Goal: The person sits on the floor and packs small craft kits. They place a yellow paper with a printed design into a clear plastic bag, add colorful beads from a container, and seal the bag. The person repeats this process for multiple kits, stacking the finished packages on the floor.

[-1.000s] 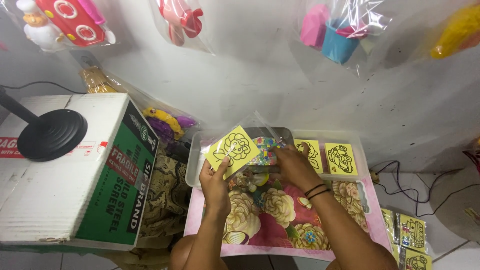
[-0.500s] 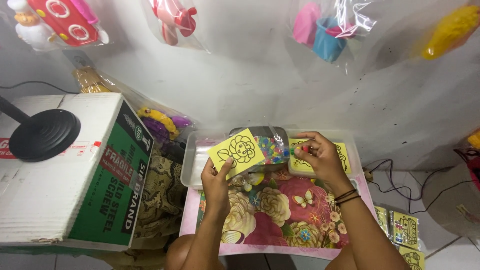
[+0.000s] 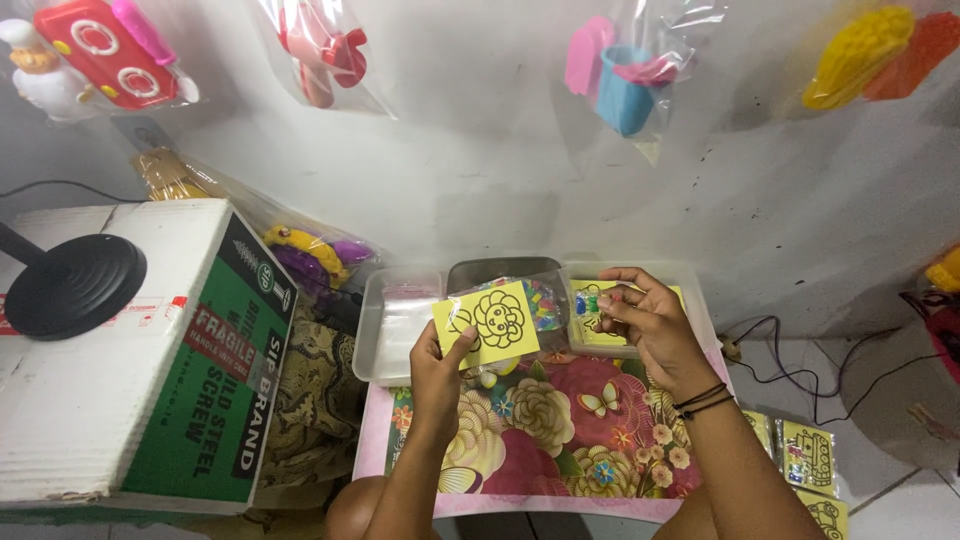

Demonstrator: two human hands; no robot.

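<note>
Pale grey wall behind, hung with bagged plastic toys point(image 3: 625, 75). At far left a cardboard box point(image 3: 150, 370) carries a black round stand base point(image 3: 72, 285). Next comes the flowered bench point(image 3: 540, 440), with clear plastic trays point(image 3: 395, 330) along its far edge. The left hand point(image 3: 438, 375) pinches a yellow card point(image 3: 487, 325) printed with a flower face, upright over the trays. The right hand point(image 3: 650, 325) holds a small packet of coloured bits point(image 3: 592, 300) in its fingertips above the right tray.
</note>
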